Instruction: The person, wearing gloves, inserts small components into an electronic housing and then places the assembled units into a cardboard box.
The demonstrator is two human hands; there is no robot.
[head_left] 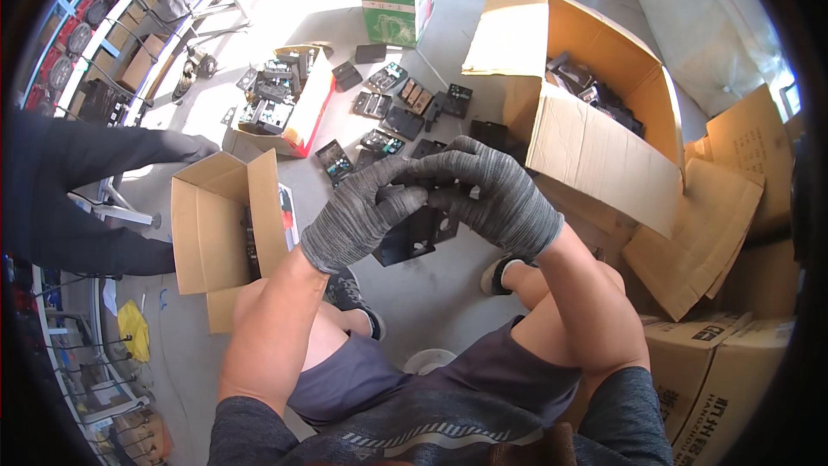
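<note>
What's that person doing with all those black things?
Someone's gloved left hand and gloved right hand meet around a dark piece, mostly hidden behind them. More black parts lie scattered on the grey floor beyond. Dark parts also sit in the big open cardboard box on the right and in a smaller box with a red side, farther left.

A seated person's left hand (355,214) and right hand (500,198), both in grey knitted gloves, meet around a black part (437,182) mostly hidden by the fingers. Black devices (403,122) lie scattered on the grey floor (410,306) beyond. A large open cardboard box (599,142) holding dark pieces stands to the right; a smaller open carton (207,229) stands left, near another person's dark-trousered legs (108,151).
</note>
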